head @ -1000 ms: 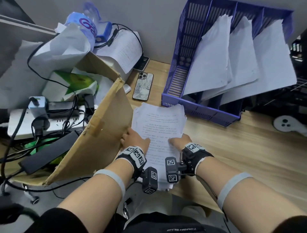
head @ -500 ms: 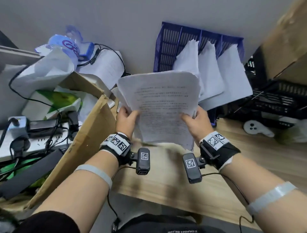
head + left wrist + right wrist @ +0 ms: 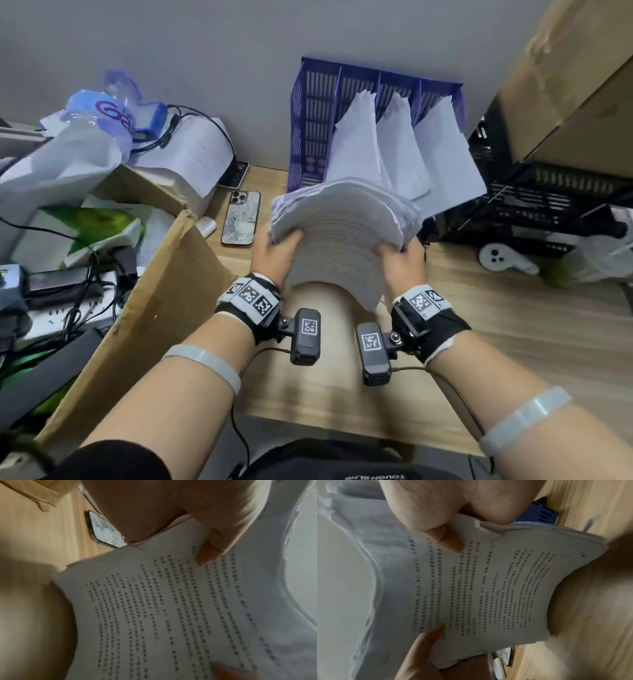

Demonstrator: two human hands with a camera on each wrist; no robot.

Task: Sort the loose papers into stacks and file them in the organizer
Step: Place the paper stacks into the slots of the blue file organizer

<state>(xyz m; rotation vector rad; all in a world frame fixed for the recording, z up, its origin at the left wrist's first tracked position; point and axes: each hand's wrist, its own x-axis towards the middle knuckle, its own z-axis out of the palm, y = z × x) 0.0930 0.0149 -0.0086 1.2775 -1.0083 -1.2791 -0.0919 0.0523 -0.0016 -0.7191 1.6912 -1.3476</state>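
Our left hand (image 3: 274, 251) and right hand (image 3: 399, 258) pinch the paper stack (image 3: 342, 240) by its sides, thumbs on top, above the tabletop (image 3: 513, 325); beyond it the blue organizer (image 3: 315, 123) holds white sheets (image 3: 442, 150) in three compartments

The head view looks forward and down from above the table (image 3: 513, 342), taking in both forearms and the far wall. Each wrist view sits very close under its own palm, facing along the fingers. All three share the printed paper stack (image 3: 342, 246); the phone (image 3: 106, 531) shows in the head and left wrist views.
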